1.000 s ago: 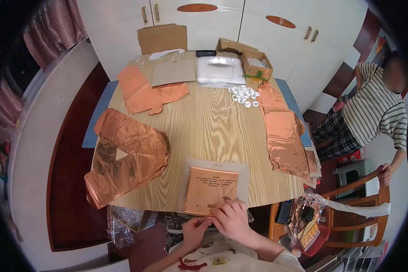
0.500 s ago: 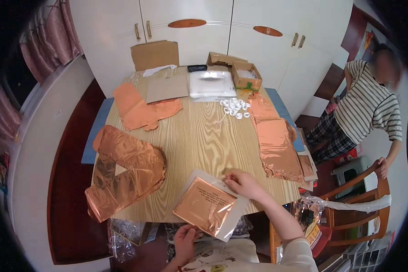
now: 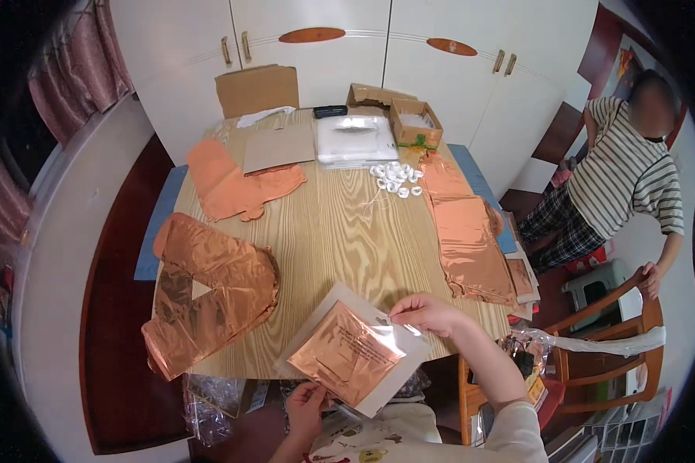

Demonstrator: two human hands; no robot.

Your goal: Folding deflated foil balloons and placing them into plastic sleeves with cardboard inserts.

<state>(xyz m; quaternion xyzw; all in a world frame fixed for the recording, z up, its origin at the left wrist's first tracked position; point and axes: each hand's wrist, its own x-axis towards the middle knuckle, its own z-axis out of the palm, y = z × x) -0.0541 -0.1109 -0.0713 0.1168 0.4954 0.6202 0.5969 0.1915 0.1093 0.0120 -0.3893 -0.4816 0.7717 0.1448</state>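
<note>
A flat clear plastic bag (image 3: 398, 363) with a folded copper-coloured foil balloon (image 3: 336, 347) inside hangs tilted over the table's near edge. Small dark print shows on its front. My left hand (image 3: 305, 409) pinches its lower left edge. With thumb and fingers, my right hand (image 3: 423, 314) grips the upper right edge, beside the hanger hole. Left of the bag lies a large flat letter-shaped foil balloon (image 3: 216, 289) with a small triangular opening. More copper foil balloons (image 3: 471, 239) are laid flat along the table's right side, and another foil balloon (image 3: 224, 181) lies at the far left.
At the back of the wooden table (image 3: 340, 239) are a cardboard sheet (image 3: 279, 149), a stack of clear bags (image 3: 355, 143), white ribbon coils (image 3: 394, 179) and a small open box (image 3: 415, 123). A person (image 3: 622, 170) stands at the right, one hand on a wooden chair (image 3: 610, 370).
The bag has turned and tilted a little in my hands. My right hand has shifted slightly right along its edge, and my left hand has moved slightly left.
</note>
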